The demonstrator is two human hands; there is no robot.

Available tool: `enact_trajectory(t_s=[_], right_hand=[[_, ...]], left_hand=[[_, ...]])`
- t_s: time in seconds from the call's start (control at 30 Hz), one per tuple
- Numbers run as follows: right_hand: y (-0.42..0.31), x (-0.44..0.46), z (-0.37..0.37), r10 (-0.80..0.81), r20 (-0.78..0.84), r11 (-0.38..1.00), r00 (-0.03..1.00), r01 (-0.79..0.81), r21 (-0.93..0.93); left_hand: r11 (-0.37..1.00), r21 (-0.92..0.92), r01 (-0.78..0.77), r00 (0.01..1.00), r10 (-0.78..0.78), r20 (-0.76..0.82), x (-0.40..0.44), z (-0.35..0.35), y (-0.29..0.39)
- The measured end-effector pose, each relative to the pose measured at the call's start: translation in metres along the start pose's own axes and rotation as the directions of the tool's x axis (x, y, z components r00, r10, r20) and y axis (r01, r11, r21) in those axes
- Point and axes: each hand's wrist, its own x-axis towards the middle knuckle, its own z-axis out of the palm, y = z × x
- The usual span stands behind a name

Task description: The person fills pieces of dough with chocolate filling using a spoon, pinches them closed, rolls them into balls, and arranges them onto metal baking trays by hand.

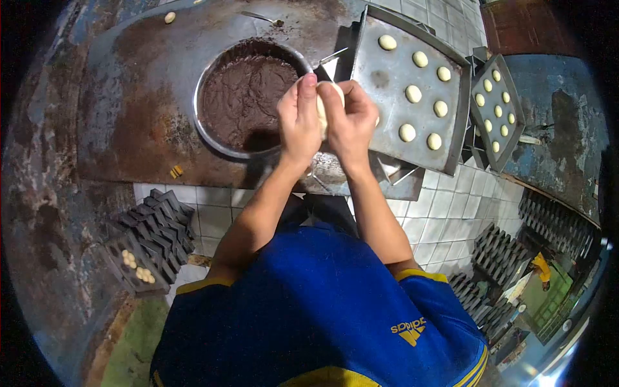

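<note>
My left hand (299,122) and my right hand (350,126) meet in front of me with a piece of pale dough (321,120) pressed between them. Both thumbs lie along the top of the dough, and the fingers curl around its far side, so most of it is hidden. Just left of my hands stands a round metal bowl (197,106) holding thick dark brown filling (242,93). On the right, close to my right hand, a metal baking tray (380,80) carries several round dough balls (413,94) spaced apart.
A second tray (495,155) with dough balls stands farther right. A spoon (258,17) and a dough ball (169,17) lie at the worktable's far side. Stacked dark tins (158,222) sit at lower left, beside a tin of dough balls (147,276); more stacks (500,255) are at right.
</note>
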Motion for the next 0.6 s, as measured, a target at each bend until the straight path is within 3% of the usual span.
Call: enact_trajectory(t_s=[0.03,0.07,0.13,0.17,0.23,0.33,0.37,0.43,0.47,0.5,0.53,0.57,0.6], right_hand=[[-0.008,0.003,0.009,0.014,0.005,0.999,1.0,-0.014,0.03],[-0.01,0.003,0.017,0.037,0.021,0.995,0.999,-0.039,0.088],[-0.011,0.003,0.022,0.077,0.096,0.992,0.992,-0.086,0.097],[-0.007,0.002,0.026,0.052,0.097,0.997,0.994,-0.058,0.06],[-0.018,-0.004,0.04,0.059,0.1,0.996,0.993,-0.066,0.068],[-0.029,-0.009,0.053,0.088,0.133,0.992,0.987,-0.099,0.077],[-0.037,-0.01,0.054,0.177,0.234,0.984,0.956,-0.178,-0.016],[-0.063,-0.015,0.057,0.314,0.4,0.949,0.861,-0.266,-0.172],[-0.064,-0.018,0.058,0.328,0.392,0.944,0.86,-0.279,-0.176],[-0.061,-0.021,0.059,0.275,0.448,0.959,0.85,-0.212,-0.187],[-0.059,-0.024,0.058,0.226,0.504,0.97,0.834,-0.146,-0.192],[-0.058,-0.024,0.053,0.167,0.507,0.888,0.846,0.095,-0.451],[-0.043,-0.023,0.047,0.179,0.5,0.886,0.847,0.082,-0.456]], left_hand=[[0.98,-0.11,0.163,0.984,-0.154,0.087,0.003,-0.015,0.013],[0.903,-0.272,0.332,0.931,-0.36,-0.059,-0.001,-0.016,0.024],[0.787,-0.498,0.365,0.93,-0.334,0.153,0.004,-0.042,0.028],[0.786,-0.502,0.36,0.932,-0.33,0.151,0.007,-0.053,0.031],[0.863,-0.406,0.299,0.944,-0.207,0.256,0.007,-0.075,0.034],[0.869,-0.416,0.269,0.959,-0.201,0.2,0.008,-0.101,0.036],[0.885,-0.384,0.263,0.965,-0.241,0.106,0.006,-0.105,0.038],[0.895,-0.349,0.278,0.954,-0.216,0.206,0.006,-0.122,0.034],[0.899,-0.348,0.266,0.949,-0.18,0.26,0.004,-0.127,0.02],[0.975,0.18,-0.129,0.915,0.047,0.401,0.01,-0.145,-0.015],[0.99,0.131,0.058,0.91,-0.106,0.4,-0.002,-0.149,-0.023],[0.993,0.115,-0.026,0.902,-0.027,0.432,-0.016,-0.154,-0.03],[0.989,0.096,-0.111,0.884,0.055,0.464,-0.026,-0.157,-0.031]])
